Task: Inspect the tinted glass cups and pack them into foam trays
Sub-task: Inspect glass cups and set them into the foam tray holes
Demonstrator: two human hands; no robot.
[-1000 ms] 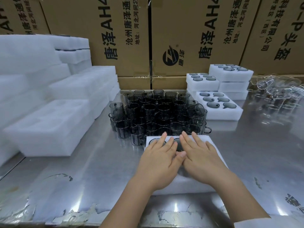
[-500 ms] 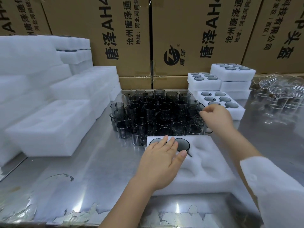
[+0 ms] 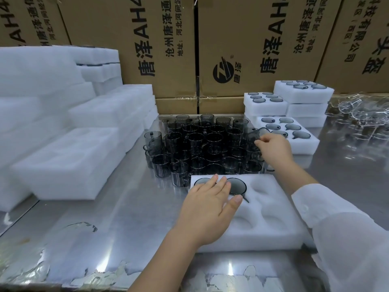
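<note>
A white foam tray (image 3: 271, 218) lies on the steel table in front of me. Two tinted glass cups (image 3: 236, 185) sit in its far left pockets; the other pockets are bare. My left hand (image 3: 207, 207) rests flat on the tray's left part, fingers straight, partly covering the cups. Behind the tray stands a dense cluster of dark tinted cups (image 3: 202, 144). My right hand (image 3: 273, 148) reaches over the cluster's right edge and pinches a tilted tinted cup (image 3: 255, 134) lifted a little above the others.
Filled foam trays (image 3: 305, 142) are stacked at the back right, next to a heap of clear glass pieces (image 3: 362, 121). Bare foam trays (image 3: 69, 161) pile up on the left. Cardboard boxes (image 3: 242, 49) wall off the back.
My right hand left the tray, moved to the cup cluster's right side and took hold of a cup, now tilted. My left hand stayed on the tray.
</note>
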